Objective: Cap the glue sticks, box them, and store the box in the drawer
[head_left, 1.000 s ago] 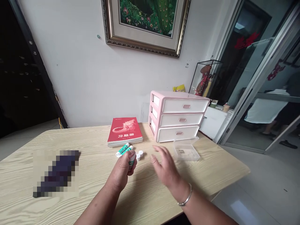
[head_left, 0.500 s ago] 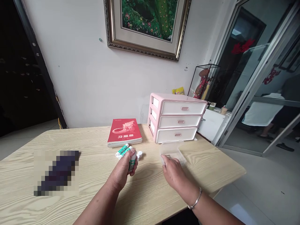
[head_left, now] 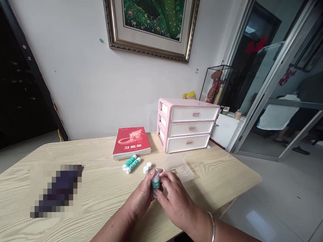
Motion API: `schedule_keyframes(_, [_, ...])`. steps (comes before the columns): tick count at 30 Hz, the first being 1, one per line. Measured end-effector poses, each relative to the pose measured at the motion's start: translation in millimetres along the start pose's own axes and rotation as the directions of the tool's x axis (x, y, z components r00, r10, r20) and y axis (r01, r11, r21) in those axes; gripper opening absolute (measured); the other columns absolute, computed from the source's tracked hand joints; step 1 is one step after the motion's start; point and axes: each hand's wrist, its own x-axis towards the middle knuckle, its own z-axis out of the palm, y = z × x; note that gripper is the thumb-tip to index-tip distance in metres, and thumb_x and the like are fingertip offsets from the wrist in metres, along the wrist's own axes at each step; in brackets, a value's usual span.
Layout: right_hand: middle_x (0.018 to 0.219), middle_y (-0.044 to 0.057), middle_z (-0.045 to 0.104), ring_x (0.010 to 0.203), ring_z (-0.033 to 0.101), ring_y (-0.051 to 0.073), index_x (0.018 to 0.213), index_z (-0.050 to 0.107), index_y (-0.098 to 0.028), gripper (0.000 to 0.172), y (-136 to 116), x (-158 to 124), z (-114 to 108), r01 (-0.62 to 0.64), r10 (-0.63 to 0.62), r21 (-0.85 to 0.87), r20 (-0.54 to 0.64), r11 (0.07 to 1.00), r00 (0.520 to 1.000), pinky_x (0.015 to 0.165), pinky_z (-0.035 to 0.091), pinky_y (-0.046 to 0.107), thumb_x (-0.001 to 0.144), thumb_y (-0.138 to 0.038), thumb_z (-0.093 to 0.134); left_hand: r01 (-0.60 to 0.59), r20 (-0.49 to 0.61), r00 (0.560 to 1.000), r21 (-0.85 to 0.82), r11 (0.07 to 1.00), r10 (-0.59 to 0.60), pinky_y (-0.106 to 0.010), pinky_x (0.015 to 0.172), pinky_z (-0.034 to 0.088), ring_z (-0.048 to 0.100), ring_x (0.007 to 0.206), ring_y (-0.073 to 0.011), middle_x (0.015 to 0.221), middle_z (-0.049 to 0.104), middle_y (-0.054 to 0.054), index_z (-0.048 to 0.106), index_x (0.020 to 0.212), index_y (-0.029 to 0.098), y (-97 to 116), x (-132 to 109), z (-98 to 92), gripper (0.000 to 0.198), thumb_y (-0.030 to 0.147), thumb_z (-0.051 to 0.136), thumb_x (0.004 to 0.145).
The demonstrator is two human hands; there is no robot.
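Observation:
Over the front of the table, my left hand [head_left: 143,191] is wrapped round a white and green glue stick [head_left: 155,183], held upright. My right hand [head_left: 176,195] closes on the same glue stick from the right, its thumb against the lower part; some of its fingertips are hidden behind. Two more glue sticks, one a green-labelled tube [head_left: 133,165], lie side by side just beyond my hands. Close to my left fingers stand two small white caps [head_left: 146,169]. A clear plastic case or bag [head_left: 185,168] lies flat past my right hand.
A red book [head_left: 131,139] lies at the back of the wooden table [head_left: 96,188]. Right of it stands a pink and white drawer unit [head_left: 189,129]. A blurred dark object [head_left: 59,190] is at the left. Behind the glass door, a person's legs show partly.
My left hand has brought the glue stick right and nearer to me. My right hand has let go of the clear plastic and moved left onto the glue stick. The view has shifted slightly.

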Motion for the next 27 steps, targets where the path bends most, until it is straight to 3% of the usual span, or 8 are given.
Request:
schedule_keyframes(3, [0.120,0.009,0.061,0.117,0.054,0.024,0.121,0.057,-0.023,0.030,1,0,1,0.037,-0.036,0.039,-0.029,0.999,0.999,0.103,0.046,0.042,0.092,-0.016,0.056,-0.015,0.139,0.990,-0.033,0.999,0.020,-0.038,0.089,0.047,0.060,0.105,-0.0267,0.118,0.062,-0.011,0.049,0.132,0.021,-5,1,0.6,0.071,0.072,0.054,0.083])
schedule_keyframes(6, [0.119,0.011,0.064,0.113,0.057,0.024,0.126,0.054,-0.022,0.029,13,8,-15,0.052,-0.054,-0.037,-0.067,0.998,0.996,0.099,0.048,0.042,0.097,-0.019,0.048,-0.160,0.192,0.971,0.086,0.983,0.141,-0.041,0.089,0.047,0.057,0.112,-0.0294,0.123,0.059,-0.015,0.047,0.137,0.020,-2,7,-6.6,0.075,0.073,0.050,0.084])
schedule_keyframes(9, [0.121,0.011,0.064,0.113,0.057,0.025,0.128,0.055,-0.022,0.031,36,22,-44,0.040,-0.055,-0.292,-0.043,0.955,0.998,0.101,0.044,0.043,0.097,-0.020,0.050,-0.253,-0.018,0.963,0.270,0.929,0.267,-0.037,0.077,0.051,0.059,0.099,-0.0257,0.105,0.062,-0.012,0.053,0.129,0.017,8,12,-16.1,0.067,0.069,0.050,0.087])
schedule_keyframes(11, [0.112,0.007,0.067,0.103,0.061,0.023,0.124,0.059,-0.024,0.029,55,31,-61,0.076,-0.030,-0.386,0.124,0.919,0.992,0.093,0.046,0.038,0.096,-0.019,0.052,-0.242,-0.159,0.937,0.352,0.904,0.312,-0.034,0.070,0.051,0.061,0.085,-0.0219,0.095,0.062,-0.008,0.058,0.120,0.015,18,11,-19.5,0.061,0.066,0.049,0.088])
schedule_keyframes(13, [0.100,0.004,0.068,0.093,0.062,0.020,0.113,0.063,-0.024,0.021,74,37,-70,0.100,0.019,-0.423,0.269,0.901,0.963,0.082,0.046,0.031,0.094,-0.019,0.055,-0.246,-0.211,0.912,0.407,0.880,0.353,-0.031,0.065,0.051,0.060,0.076,-0.0189,0.089,0.062,-0.005,0.061,0.112,0.016,26,9,-20.1,0.055,0.064,0.050,0.088])
schedule_keyframes(16, [0.092,0.002,0.068,0.087,0.061,0.018,0.101,0.067,-0.024,0.013,95,43,-69,0.105,0.088,-0.470,0.370,0.876,0.925,0.074,0.040,0.027,0.090,-0.018,0.062,-0.254,-0.227,0.888,0.479,0.840,0.399,-0.029,0.063,0.049,0.059,0.070,-0.0169,0.085,0.061,-0.003,0.063,0.105,0.017,33,6,-19.8,0.047,0.060,0.052,0.088])
schedule_keyframes(22, [0.086,0.003,0.070,0.086,0.063,0.021,0.092,0.069,-0.023,0.007,105,52,-51,0.148,0.100,-0.535,0.406,0.832,0.908,0.074,0.035,0.028,0.085,-0.021,0.069,-0.231,-0.288,0.832,0.596,0.769,0.474,-0.027,0.059,0.047,0.057,0.064,-0.0154,0.080,0.061,-0.002,0.065,0.095,0.017,36,8,-32.2,0.043,0.058,0.055,0.087])
schedule_keyframes(27, [0.088,0.006,0.072,0.086,0.064,0.023,0.090,0.070,-0.021,0.007,108,55,-43,0.124,0.136,-0.568,0.393,0.814,0.909,0.071,0.036,0.028,0.085,-0.017,0.067,-0.071,-0.379,0.771,0.747,0.661,0.511,-0.027,0.061,0.045,0.058,0.064,-0.0173,0.069,0.061,0.000,0.066,0.090,0.020,45,8,-39.8,0.031,0.049,0.057,0.086])
